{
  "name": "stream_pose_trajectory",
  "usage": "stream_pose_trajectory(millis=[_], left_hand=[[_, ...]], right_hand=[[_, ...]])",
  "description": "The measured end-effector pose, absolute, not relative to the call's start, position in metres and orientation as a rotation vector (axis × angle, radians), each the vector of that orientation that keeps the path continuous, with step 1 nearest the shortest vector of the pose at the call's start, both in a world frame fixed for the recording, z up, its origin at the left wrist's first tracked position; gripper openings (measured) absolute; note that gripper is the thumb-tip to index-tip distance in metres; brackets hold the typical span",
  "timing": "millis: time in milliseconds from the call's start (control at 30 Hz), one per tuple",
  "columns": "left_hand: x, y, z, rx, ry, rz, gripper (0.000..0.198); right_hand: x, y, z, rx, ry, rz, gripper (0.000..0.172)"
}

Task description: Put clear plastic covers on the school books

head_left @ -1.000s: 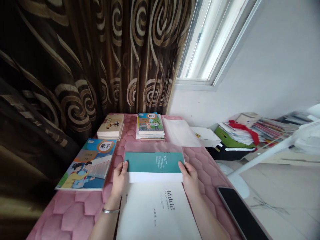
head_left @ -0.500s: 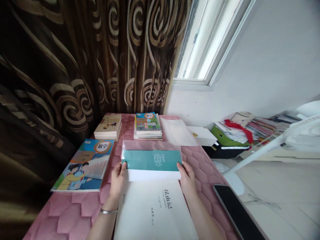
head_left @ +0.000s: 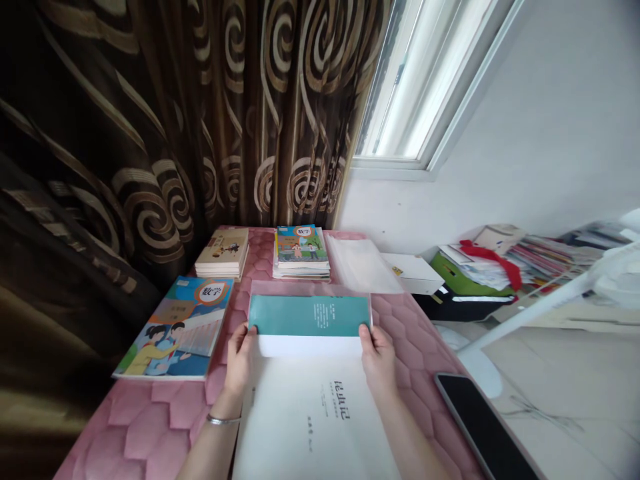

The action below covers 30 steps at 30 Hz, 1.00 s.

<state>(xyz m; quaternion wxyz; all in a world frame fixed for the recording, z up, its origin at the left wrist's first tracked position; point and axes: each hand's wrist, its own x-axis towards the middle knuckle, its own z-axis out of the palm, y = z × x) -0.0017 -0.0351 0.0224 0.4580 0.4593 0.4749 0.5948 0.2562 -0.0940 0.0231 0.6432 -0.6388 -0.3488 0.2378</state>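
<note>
Pink table (head_left: 150, 427): left hand (head_left: 239, 357), right hand (head_left: 379, 360) pinch teal flap (head_left: 309, 315) inside clear sleeve (head_left: 305, 291).

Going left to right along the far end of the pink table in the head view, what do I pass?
Tan book stack → colourful textbook stack → clear plastic sleeves → white box.

open book (head_left: 310, 393) | white title page up, teal cover flap (head_left: 309, 315) folded out at far end | flat on pink table, inside clear sleeve (head_left: 305, 289)
</note>
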Motion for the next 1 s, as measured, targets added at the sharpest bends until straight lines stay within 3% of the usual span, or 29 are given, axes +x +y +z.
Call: stream_pose_trajectory(millis=[200, 533, 767, 1000], left_hand=[[-0.002, -0.036, 0.025, 1.179, 1.133, 1.421, 0.044], [-0.002, -0.033, 0.012, 1.258, 1.183, 1.455, 0.045], [-0.001, -0.032, 0.016, 1.226, 1.230, 1.470, 0.044], [-0.004, -0.032, 0.019, 1.193, 1.124, 1.433, 0.040]], right_hand=[[0.252, -0.099, 0.025, -1.271, -0.664, 0.728, 0.034], [0.256, -0.093, 0.026, -1.404, -0.781, 0.550, 0.050], [0.256, -0.099, 0.019, -1.239, -0.761, 0.800, 0.037], [0.264, -0.096, 0.003, -1.251, -0.855, 0.729, 0.038]])
